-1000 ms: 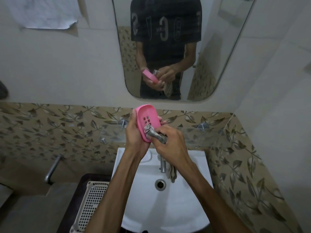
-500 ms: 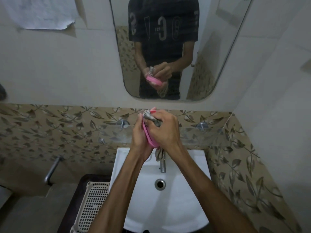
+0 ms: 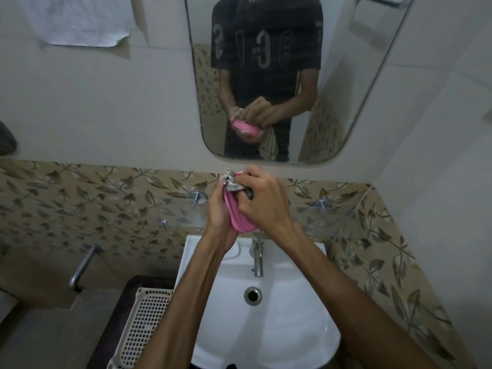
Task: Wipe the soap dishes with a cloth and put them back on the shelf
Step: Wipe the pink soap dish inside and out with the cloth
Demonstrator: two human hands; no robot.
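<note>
Wiping stage: the left hand (image 3: 219,222) clamps its grip on the pink soap dish (image 3: 237,217), held on edge above the basin (image 3: 292,315) so drips fall in, while the right hand (image 3: 266,201), fingers closed on the cloth (image 3: 234,182), rubs its upper end.

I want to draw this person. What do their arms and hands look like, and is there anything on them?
Both arms are bare and slim, with no sleeves down to the wrist. The left hand and right hand wear no gloves, rings or watch. The mirror shows a dark short-sleeved T-shirt with pale letters.
</note>
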